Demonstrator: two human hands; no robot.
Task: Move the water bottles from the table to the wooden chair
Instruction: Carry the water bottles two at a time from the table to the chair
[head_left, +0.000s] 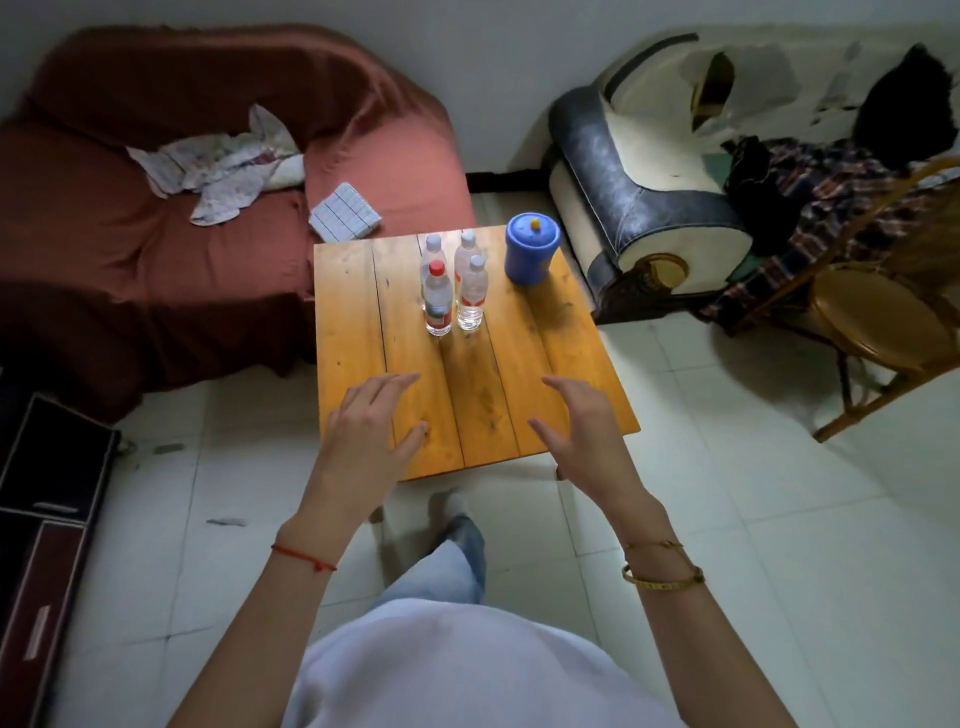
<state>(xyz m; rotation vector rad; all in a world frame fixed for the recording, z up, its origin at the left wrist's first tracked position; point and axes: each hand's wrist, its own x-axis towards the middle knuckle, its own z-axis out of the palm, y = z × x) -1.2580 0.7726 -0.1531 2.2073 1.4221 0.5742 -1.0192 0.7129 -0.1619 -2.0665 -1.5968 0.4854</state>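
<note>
Both hands are spread wide and hold nothing, fingers loose and slightly curled. The left hand (371, 421) hovers over the near left part of a small wooden table (358, 332), with a red string around its wrist. The right hand (576, 426) hovers over the near right part, with gold bangles on its wrist. Farther back on the table stand four clear water bottles (454, 283), upright and grouped closely in two pairs; the front left one has a red cap (437, 268), the others have pale caps. Just to their right stands a blue lidded tub (531, 248). The wooden chair (872, 322), with a round seat, stands on the tiled floor at the far right, well apart from the table. A red sofa (156, 218) sits behind the table on the left.
</note>
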